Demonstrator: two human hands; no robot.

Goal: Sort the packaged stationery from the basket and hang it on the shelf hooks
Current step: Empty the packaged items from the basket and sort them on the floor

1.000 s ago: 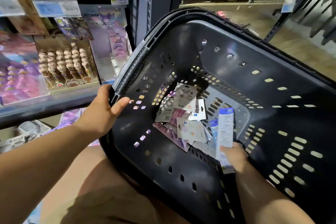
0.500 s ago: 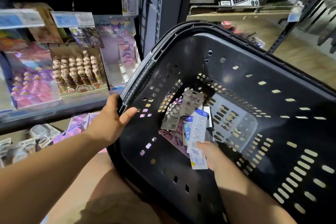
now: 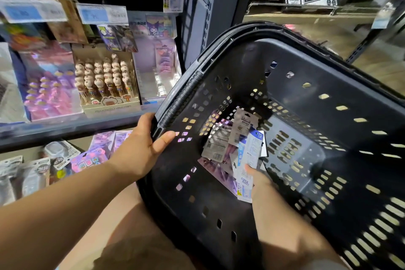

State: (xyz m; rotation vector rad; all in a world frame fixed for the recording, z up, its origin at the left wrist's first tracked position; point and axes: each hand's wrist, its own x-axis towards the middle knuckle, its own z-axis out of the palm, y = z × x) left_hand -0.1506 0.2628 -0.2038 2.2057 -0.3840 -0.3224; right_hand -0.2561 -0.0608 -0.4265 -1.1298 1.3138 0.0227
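Gripping the black basket [image 3: 328, 103] rim, the left hand [image 3: 140, 151] steadies it; the right hand [image 3: 259, 180] pinches a white-blue pack [image 3: 249, 160] inside.

1. the basket [image 3: 328, 76] runs off the right and lower edges of the frame.
2. the left hand [image 3: 140, 151] grips its rim, which hides the fingers.
3. the right hand [image 3: 259, 180] holds a white-and-blue pack [image 3: 249, 158], which covers its fingers.
4. the price labels [image 3: 32, 10] at upper left are blurred, their print unreadable.
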